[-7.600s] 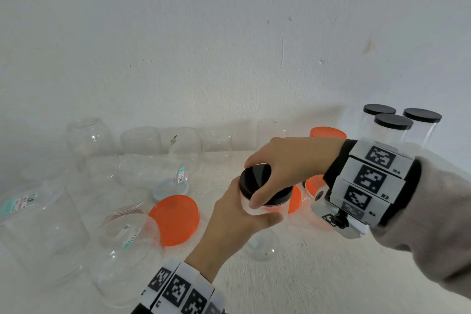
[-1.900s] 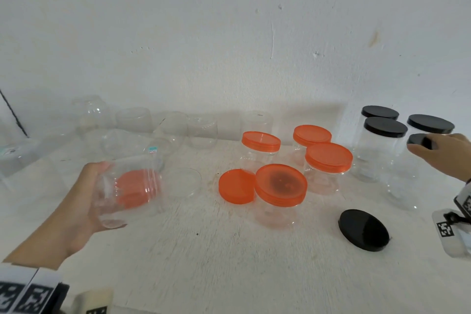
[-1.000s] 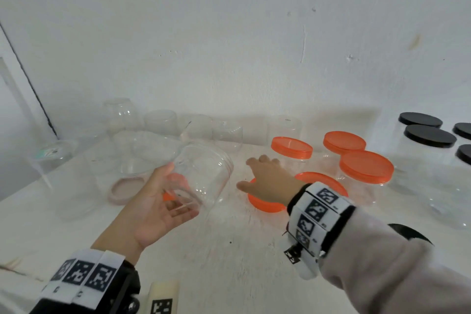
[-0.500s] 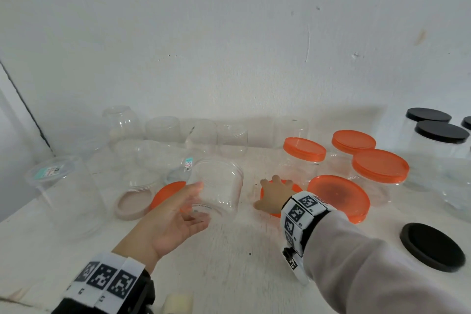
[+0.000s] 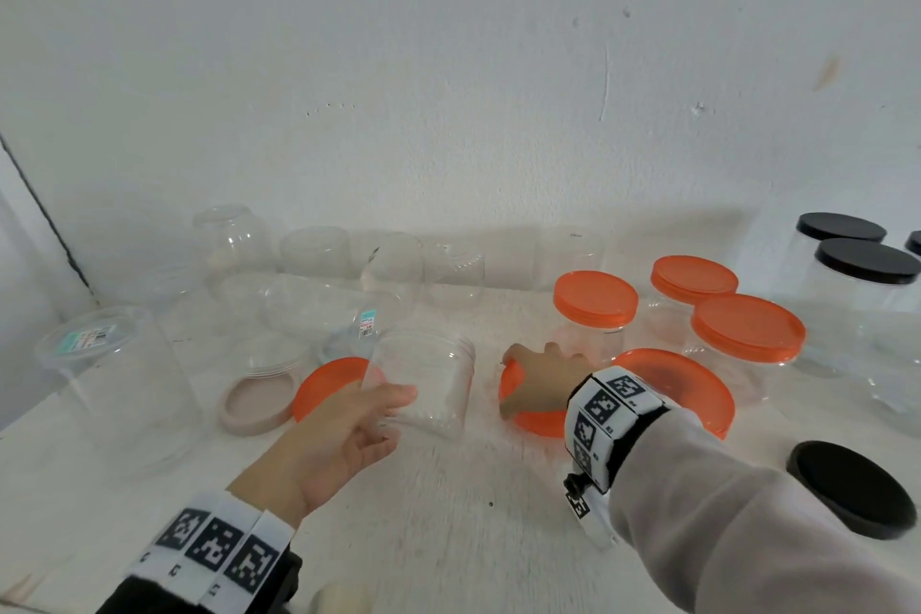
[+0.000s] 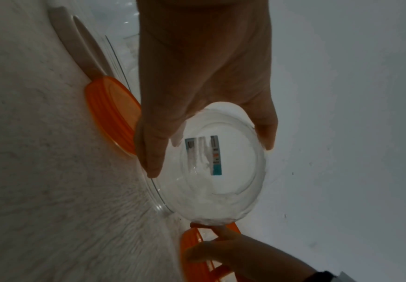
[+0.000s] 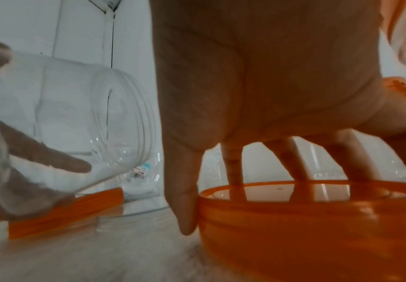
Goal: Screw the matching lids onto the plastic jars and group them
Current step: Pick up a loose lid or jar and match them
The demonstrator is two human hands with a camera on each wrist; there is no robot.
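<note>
My left hand (image 5: 388,409) grips an open clear plastic jar (image 5: 423,384) just above the table, tilted with its mouth away from me. In the left wrist view the thumb and fingers (image 6: 148,152) wrap the jar's base (image 6: 218,167). My right hand (image 5: 518,379) holds a loose orange lid (image 5: 533,419) that lies on the table with its hollow side up. In the right wrist view the thumb (image 7: 185,209) presses the outside of the lid's rim (image 7: 293,219) and the fingers reach inside it. A second loose orange lid (image 5: 324,384) lies behind my left hand.
Several orange-lidded jars (image 5: 747,329) stand right of my right hand, black-lidded jars (image 5: 867,264) at the far right. A loose black lid (image 5: 852,489) lies front right and a beige lid (image 5: 254,404) at the left. Open clear jars (image 5: 319,254) line the wall; a big clear container (image 5: 114,379) stands left.
My right hand has come down on the orange lid and taken hold of its rim. My left hand has kept the clear jar, shifting it slightly towards the right hand.
</note>
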